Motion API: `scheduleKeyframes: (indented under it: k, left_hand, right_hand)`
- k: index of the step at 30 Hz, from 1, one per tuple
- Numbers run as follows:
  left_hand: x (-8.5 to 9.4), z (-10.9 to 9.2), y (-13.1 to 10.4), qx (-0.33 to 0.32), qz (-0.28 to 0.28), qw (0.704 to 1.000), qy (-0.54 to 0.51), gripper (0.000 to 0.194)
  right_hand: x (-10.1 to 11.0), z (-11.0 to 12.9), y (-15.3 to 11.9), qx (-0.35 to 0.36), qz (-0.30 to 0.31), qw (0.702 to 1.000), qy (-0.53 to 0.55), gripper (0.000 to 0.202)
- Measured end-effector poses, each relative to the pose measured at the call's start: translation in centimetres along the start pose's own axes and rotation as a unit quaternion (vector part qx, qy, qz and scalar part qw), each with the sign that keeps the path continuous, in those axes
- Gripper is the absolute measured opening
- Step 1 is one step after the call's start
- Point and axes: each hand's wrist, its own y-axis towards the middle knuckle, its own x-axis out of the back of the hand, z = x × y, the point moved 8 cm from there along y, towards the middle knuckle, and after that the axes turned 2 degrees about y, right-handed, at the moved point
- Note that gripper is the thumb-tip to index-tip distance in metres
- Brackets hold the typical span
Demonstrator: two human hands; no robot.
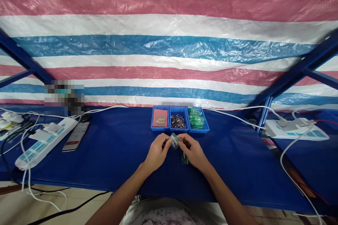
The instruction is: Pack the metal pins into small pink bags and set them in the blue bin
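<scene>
Two hands work at one blue table [118, 154], just in front of the middle tub [179, 130]. The left hand [156, 151] pinches one side of a little shiny packet [174, 140] with its thumb and fingers. The right hand [194, 152] pinches the other side the same way. Something pale shows on the packet, too small to make out. A second packet [184, 158], dark green, peeks out by the right hand, farther in front of the middle tub; I cannot tell if it lies flat or hangs.

There are three blue tubs in a row. The middle tub holds metal bits [178, 122], too many to count. The left tub [160, 129], right beside it, has a pink sheet [160, 113] and a tan patch with pale marks I cannot read. The right tub [199, 131], on its other side, holds a pile of green packets [196, 117].

One phone [76, 136] lies well to the left of the middle tub, its screen writing too blurry to read. There are two white power strips, one [39, 149] far left of that tub and one [290, 134] far right. One striped sheet [169, 49] hangs behind it.
</scene>
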Motion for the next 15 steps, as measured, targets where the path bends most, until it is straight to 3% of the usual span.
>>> scheduleKeyframes:
  k: [15]
  left_hand:
    - [0.04,-0.52,-0.01,-0.023,0.004,1.0,0.001,0.031]
  right_hand:
    - [-0.21,0.38,0.05,0.0,0.006,1.0,-0.001,0.019]
